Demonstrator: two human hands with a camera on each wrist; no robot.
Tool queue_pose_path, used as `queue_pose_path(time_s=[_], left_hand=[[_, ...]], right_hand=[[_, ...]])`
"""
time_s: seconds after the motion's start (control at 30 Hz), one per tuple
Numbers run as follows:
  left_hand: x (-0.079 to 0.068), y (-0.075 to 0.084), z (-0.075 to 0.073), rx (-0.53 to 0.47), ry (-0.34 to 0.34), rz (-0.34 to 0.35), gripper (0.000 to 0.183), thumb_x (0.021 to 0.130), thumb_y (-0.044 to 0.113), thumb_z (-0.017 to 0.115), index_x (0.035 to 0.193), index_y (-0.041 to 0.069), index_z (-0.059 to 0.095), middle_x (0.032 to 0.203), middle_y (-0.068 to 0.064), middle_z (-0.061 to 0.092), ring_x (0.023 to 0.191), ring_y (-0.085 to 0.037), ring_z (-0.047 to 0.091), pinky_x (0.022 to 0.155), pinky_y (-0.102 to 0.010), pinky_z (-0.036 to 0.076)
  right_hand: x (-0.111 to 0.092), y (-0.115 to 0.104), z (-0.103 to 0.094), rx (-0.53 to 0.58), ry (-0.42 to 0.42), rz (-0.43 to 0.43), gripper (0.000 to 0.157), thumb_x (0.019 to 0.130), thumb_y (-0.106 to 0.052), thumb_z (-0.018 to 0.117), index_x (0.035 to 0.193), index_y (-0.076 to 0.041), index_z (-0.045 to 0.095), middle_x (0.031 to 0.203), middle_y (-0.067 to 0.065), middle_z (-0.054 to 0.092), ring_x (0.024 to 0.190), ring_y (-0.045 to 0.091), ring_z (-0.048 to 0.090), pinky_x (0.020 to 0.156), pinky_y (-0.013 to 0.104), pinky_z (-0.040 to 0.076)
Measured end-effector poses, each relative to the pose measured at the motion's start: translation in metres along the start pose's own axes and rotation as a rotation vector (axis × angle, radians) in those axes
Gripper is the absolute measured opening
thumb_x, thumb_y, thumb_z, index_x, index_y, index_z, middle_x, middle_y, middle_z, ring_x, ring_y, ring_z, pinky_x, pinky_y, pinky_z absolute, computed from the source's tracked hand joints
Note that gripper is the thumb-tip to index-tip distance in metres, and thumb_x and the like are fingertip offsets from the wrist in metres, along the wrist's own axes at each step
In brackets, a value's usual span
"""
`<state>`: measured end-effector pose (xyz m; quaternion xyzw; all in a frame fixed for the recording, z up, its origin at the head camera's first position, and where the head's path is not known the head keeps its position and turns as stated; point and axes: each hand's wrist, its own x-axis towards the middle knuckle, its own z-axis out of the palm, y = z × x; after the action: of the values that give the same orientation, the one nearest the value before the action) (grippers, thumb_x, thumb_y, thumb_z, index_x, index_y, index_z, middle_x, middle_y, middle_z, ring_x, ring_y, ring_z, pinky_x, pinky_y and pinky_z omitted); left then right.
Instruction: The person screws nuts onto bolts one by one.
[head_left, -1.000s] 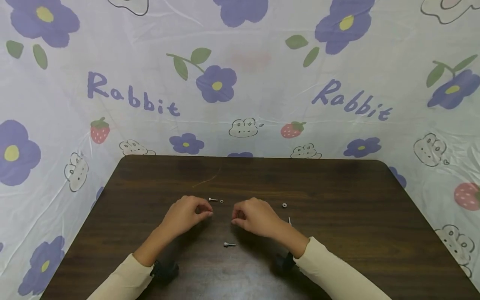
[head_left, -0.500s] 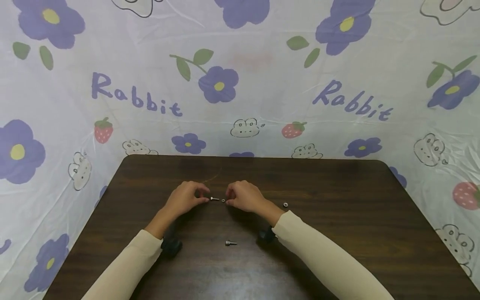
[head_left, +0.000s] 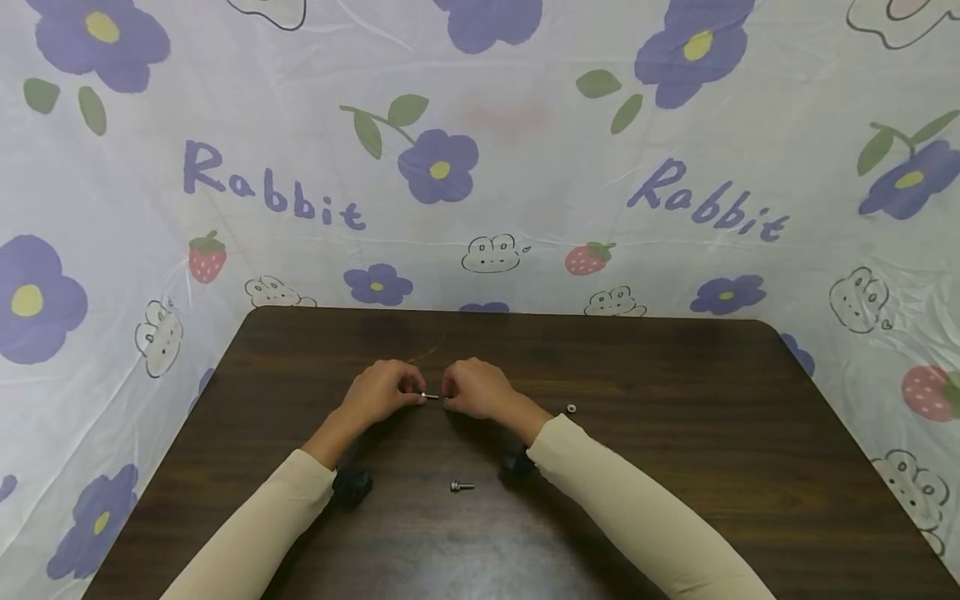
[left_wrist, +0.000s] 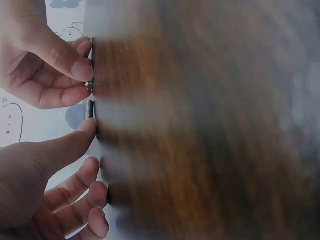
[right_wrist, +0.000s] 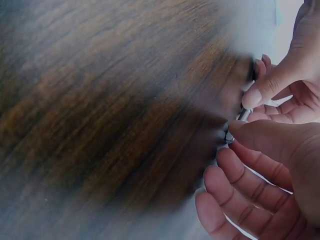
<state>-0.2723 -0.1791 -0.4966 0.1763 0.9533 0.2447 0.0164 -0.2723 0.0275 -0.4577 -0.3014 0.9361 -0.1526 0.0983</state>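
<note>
At the middle of the table, my left hand (head_left: 381, 392) pinches a small silver bolt (left_wrist: 89, 110) by its head end, between thumb and fingers. The threaded shank points toward my right hand (head_left: 480, 389). Thumb and index finger of that right hand pinch a small nut (left_wrist: 89, 86), which also shows under the thumb in the right wrist view. A short gap lies between nut and bolt tip in the left wrist view. Both hands are low over the tabletop, and the bolt's head is hidden by the left fingertips.
A second bolt with a nut or washers at its head (head_left: 462, 486) lies nearer to me on the dark wooden table (head_left: 675, 467). Another nut (head_left: 572, 408) lies right of my right wrist. A printed cloth (head_left: 525, 183) hangs behind the table.
Both hands have moved away from me to the far bolt and nut and closed their fingertips on them. The right forearm now covers the screw seen beside it earlier.
</note>
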Motion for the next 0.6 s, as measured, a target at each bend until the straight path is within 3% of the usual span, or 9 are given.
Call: queue_pose_path(time_s=[0.3, 0.43, 0.6], left_hand=[[0.0, -0.005, 0.0, -0.057, -0.032, 0.009, 0.008, 0.09, 0.025, 0.08, 0.086, 0.021, 0.075, 0.076, 0.009, 0.063, 0.064, -0.011, 0.054, 0.058, -0.031, 0.045], [-0.001, -0.009, -0.003, -0.164, -0.012, 0.044, 0.007, 0.091, 0.016, 0.078, 0.085, 0.014, 0.075, 0.074, 0.005, 0.065, 0.061, -0.01, 0.057, 0.059, -0.03, 0.048], [-0.007, -0.013, -0.009, -0.364, 0.021, -0.015, 0.005, 0.092, 0.012, 0.077, 0.089, 0.008, 0.075, 0.077, -0.004, 0.071, 0.059, -0.017, 0.068, 0.057, -0.031, 0.056]], right_hand=[[0.004, -0.003, 0.002, -0.03, -0.016, 0.027, 0.005, 0.091, -0.019, 0.078, 0.091, -0.015, 0.075, 0.085, -0.005, 0.069, 0.074, 0.01, 0.062, 0.066, 0.032, 0.055], [0.005, -0.003, 0.002, -0.04, -0.007, 0.027, 0.006, 0.09, -0.019, 0.079, 0.088, -0.015, 0.075, 0.085, -0.004, 0.07, 0.074, 0.011, 0.062, 0.066, 0.032, 0.055], [0.005, -0.002, 0.004, -0.067, -0.009, 0.015, 0.01, 0.09, -0.019, 0.08, 0.084, -0.016, 0.072, 0.081, -0.005, 0.068, 0.071, 0.011, 0.061, 0.064, 0.032, 0.054]])
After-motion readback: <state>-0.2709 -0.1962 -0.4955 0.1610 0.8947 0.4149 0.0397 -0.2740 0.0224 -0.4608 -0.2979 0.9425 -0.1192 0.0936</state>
